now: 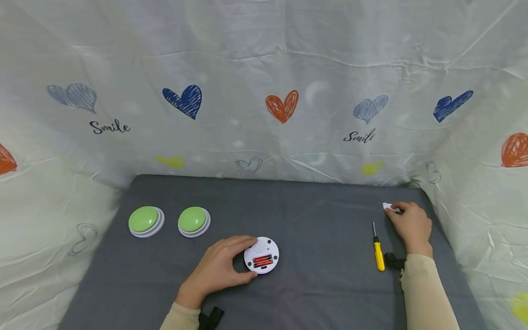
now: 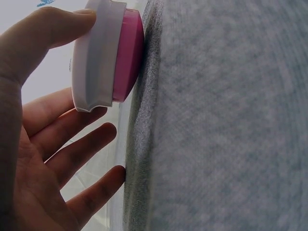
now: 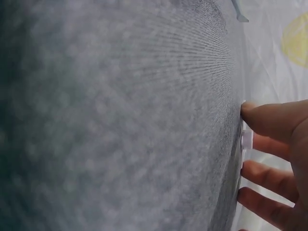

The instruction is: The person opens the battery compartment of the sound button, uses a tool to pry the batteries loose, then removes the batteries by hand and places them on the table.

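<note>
A round white push-button device (image 1: 261, 247) lies face down on the dark cloth, its battery compartment uncovered and red batteries (image 1: 262, 261) showing inside. Its pink dome (image 2: 129, 55) faces the cloth in the left wrist view. My left hand (image 1: 220, 266) grips the white base by its rim, thumb on one side and fingers on the other. Far to the right, my right hand (image 1: 412, 227) pinches a small flat white piece (image 1: 387, 206) at the cloth. That piece (image 3: 247, 139) shows between the thumb and fingers in the right wrist view, partly hidden.
Two white buttons with green domes, the outer one (image 1: 143, 220) and the inner one (image 1: 193, 221), stand at the left. A yellow-handled screwdriver (image 1: 378, 254) lies beside my right hand, tip pointing away. A printed white curtain (image 1: 247, 59) hangs behind the table.
</note>
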Available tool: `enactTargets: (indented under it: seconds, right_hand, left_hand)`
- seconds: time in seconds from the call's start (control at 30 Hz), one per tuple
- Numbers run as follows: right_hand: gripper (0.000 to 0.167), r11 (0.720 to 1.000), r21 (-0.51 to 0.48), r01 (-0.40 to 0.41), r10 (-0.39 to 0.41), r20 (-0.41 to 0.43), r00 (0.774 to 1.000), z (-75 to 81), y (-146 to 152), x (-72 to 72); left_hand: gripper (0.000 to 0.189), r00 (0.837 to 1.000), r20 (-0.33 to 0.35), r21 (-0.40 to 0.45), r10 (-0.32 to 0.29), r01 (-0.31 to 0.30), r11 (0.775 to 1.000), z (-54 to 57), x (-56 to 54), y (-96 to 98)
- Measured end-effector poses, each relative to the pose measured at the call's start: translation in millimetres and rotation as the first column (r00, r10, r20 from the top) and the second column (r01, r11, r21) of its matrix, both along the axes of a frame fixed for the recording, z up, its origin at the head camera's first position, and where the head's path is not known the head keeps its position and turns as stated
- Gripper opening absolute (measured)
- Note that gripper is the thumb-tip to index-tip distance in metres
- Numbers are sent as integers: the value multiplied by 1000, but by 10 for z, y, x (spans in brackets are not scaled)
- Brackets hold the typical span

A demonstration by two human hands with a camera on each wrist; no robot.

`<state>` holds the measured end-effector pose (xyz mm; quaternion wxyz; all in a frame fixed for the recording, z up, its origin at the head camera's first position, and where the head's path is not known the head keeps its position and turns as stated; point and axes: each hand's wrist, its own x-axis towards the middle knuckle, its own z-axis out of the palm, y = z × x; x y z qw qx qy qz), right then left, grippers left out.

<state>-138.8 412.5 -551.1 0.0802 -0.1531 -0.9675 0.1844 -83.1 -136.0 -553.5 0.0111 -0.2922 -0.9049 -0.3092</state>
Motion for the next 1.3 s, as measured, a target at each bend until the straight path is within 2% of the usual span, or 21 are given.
enactTargets:
  seconds: [0.3, 0.47, 0.73, 1.0, 1.17, 1.3]
  right_hand:
    - [46, 998, -64, 5, -6, -15, 1000, 67, -62, 139]
    - [46, 997, -77, -20, 19, -2, 1000, 104, -189, 284]
    - [48, 985, -90, -149, 157, 83, 984, 169, -439, 579]
    - [56, 985, -64, -163, 173, 227, 958, 174, -579, 691]
    - [55, 984, -17, -176, 176, 201, 964, 142, -622, 759]
    - [40, 977, 37, -208, 202, 127, 971, 101, -656, 816]
  left_hand:
    - [78, 1000, 1, -12, 6, -6, 1000, -21, -10, -1]
    - [79, 1000, 5, -9, 1, -1, 1000, -17, -21, 2]
    - [79, 1000, 12, -11, -5, 5, 1000, -14, -23, 8]
    - [79, 1000, 6, -11, -5, 5, 1000, -17, -28, 12]
    - [78, 1000, 7, -9, -7, 7, 1000, -10, -20, 16]
    - [79, 1000, 6, -4, 0, 0, 1000, -5, -11, 13]
